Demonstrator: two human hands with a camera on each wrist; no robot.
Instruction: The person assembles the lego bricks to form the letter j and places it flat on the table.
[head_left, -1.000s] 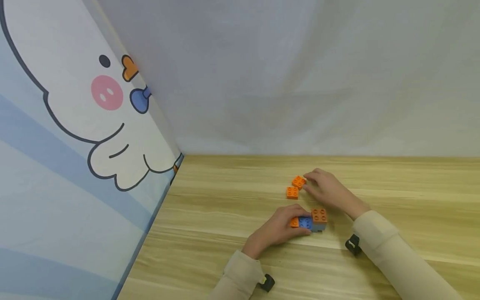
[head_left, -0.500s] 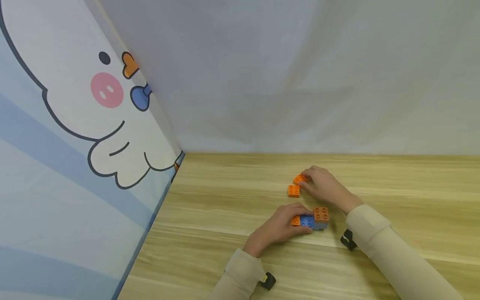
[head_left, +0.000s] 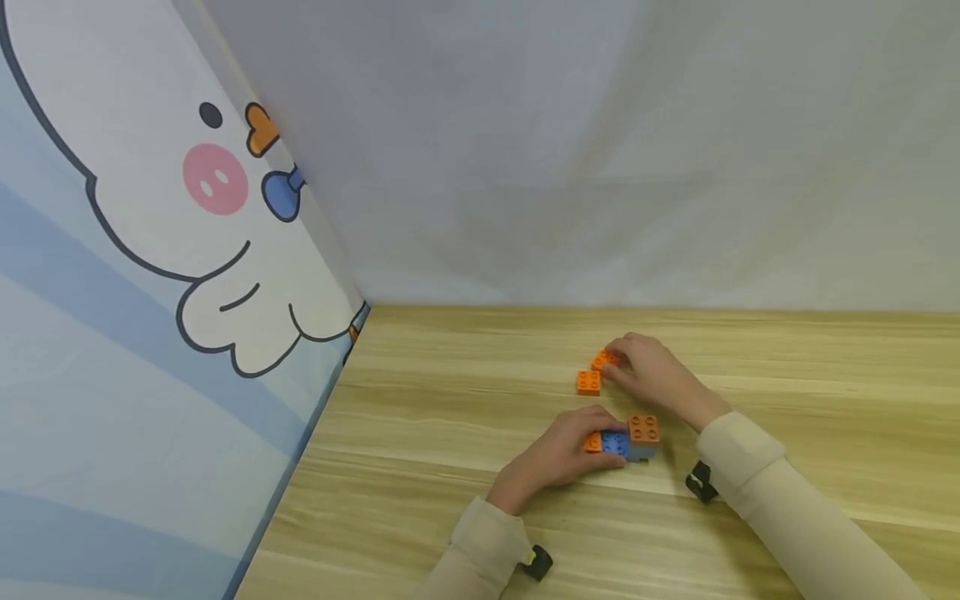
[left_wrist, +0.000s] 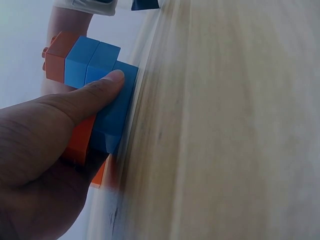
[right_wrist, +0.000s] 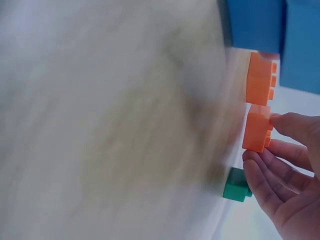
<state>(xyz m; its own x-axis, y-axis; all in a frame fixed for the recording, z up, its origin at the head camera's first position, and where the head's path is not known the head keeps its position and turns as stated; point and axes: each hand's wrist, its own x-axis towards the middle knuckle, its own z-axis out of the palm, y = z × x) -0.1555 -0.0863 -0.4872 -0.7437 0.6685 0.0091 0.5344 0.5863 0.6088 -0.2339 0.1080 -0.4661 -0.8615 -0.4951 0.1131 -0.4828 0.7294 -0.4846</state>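
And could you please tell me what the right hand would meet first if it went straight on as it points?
First, the orange brick that the right hand already touches. Another orange brick lies close by, though whether it sits in that line is hard to judge.

Passage: wooden table [head_left: 427, 375], left side | obstacles: block assembly [head_left: 621, 443], near orange brick [head_left: 588, 382]

The brick stack [head_left: 615, 443] is blue and orange, the sleeves [head_left: 795, 508] beige, the tabletop [head_left: 435, 383] wood-grained.

Beige sleeves [head_left: 813, 512], folded cuffs [head_left: 738, 454], black wrist cameras [head_left: 702, 483]
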